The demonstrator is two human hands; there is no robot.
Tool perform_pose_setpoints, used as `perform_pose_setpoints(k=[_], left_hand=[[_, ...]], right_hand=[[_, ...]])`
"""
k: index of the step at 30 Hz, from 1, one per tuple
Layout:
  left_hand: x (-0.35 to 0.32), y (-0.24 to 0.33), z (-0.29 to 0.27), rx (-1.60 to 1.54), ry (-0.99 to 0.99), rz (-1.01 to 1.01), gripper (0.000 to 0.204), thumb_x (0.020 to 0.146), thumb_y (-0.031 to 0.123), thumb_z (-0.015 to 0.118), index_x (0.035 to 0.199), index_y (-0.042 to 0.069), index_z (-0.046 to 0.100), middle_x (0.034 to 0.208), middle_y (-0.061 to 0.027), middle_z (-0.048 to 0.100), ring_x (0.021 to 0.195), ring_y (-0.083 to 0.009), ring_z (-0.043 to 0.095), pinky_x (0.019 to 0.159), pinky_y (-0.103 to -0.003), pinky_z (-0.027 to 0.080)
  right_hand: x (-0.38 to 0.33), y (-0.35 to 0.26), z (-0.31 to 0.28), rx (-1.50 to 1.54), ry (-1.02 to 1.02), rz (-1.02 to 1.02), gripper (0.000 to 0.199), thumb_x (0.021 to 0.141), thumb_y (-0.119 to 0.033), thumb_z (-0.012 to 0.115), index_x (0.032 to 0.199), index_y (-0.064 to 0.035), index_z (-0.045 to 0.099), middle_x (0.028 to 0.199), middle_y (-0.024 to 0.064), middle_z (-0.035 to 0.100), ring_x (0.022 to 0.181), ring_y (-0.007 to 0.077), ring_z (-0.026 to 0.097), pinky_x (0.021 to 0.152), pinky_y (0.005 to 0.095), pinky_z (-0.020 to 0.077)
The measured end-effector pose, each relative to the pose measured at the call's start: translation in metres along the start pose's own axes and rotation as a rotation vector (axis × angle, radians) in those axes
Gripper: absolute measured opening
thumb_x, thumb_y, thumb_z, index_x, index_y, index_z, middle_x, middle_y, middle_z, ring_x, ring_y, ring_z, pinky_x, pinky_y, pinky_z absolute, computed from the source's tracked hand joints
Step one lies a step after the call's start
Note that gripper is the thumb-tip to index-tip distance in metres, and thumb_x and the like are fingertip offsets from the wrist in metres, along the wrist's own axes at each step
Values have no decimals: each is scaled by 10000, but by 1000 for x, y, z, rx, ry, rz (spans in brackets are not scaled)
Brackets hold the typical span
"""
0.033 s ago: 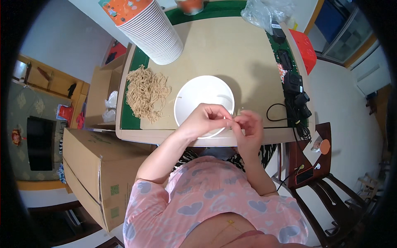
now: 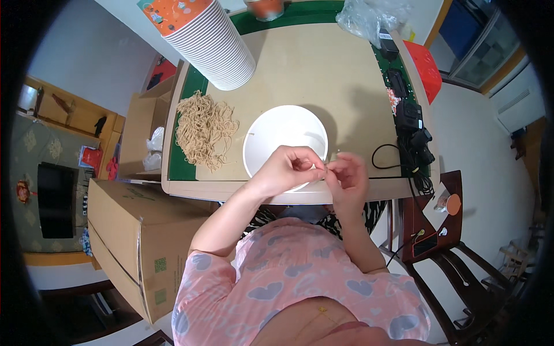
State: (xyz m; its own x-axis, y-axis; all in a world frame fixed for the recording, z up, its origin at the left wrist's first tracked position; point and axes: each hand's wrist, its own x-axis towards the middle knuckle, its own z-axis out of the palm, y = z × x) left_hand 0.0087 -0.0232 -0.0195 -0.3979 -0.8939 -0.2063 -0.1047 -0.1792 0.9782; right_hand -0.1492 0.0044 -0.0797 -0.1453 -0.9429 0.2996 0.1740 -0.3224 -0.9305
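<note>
My left hand (image 2: 291,169) hovers above the near right rim of a round white bowl (image 2: 281,131), thumb and forefinger pinched together. Close against it, my right hand (image 2: 348,181) is pinched too, and the fingertips of both hands meet just off the bowl's right side. Whatever lies between them is too small to make out. Inside the bowl, a tiny dark speck shows near the left wall. A loose heap of thin tan cords (image 2: 202,131), tangled together, lies on the table to the left of the bowl.
A tall leaning stack of white paper cups (image 2: 214,55) stands at the far left. Black adapters and cables (image 2: 411,124) line the right edge, below a clear plastic bag (image 2: 369,20). A large cardboard box (image 2: 153,230) adjoins the table's left; a dark wooden chair (image 2: 441,225) is right.
Both hands have shifted very slightly, their fingertips still together. Everything else stays where it was.
</note>
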Motion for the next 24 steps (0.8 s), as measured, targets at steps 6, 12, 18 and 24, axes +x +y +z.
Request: perform_pose_setpoints(k=[6,12,18,24], left_hand=[[-13,10,13,604,140,381,115,753,28,713,845,88,679,742,-6,541,655,-118,559,531,-250,428],[-16,7,11,799,170,523,83,765,59,705,837,82,669,781,-32,570,664,-204,604,547,-313,479],[-15,5,11,684,145,428,83,761,47,705,817,75,650,791,-40,578,688,-207,618,556,-319,484],[-14,2,9,706,198,431,100,759,31,701,832,69,644,794,-40,585,689,-190,622,546,-300,476]], right_hand=[[-1,-5,-2,158,-1,144,409,817,86,632,1159,-46,452,893,54,624,799,108,603,716,224,491],[-8,-1,1,150,41,85,407,820,76,640,1161,-44,452,893,56,638,784,102,599,697,216,483],[-6,1,-1,111,-2,125,425,832,50,645,1195,-37,442,903,68,667,763,85,601,676,200,470],[-3,-3,-13,-4,-132,137,399,827,39,656,1190,-40,511,956,56,688,763,82,617,648,207,480]])
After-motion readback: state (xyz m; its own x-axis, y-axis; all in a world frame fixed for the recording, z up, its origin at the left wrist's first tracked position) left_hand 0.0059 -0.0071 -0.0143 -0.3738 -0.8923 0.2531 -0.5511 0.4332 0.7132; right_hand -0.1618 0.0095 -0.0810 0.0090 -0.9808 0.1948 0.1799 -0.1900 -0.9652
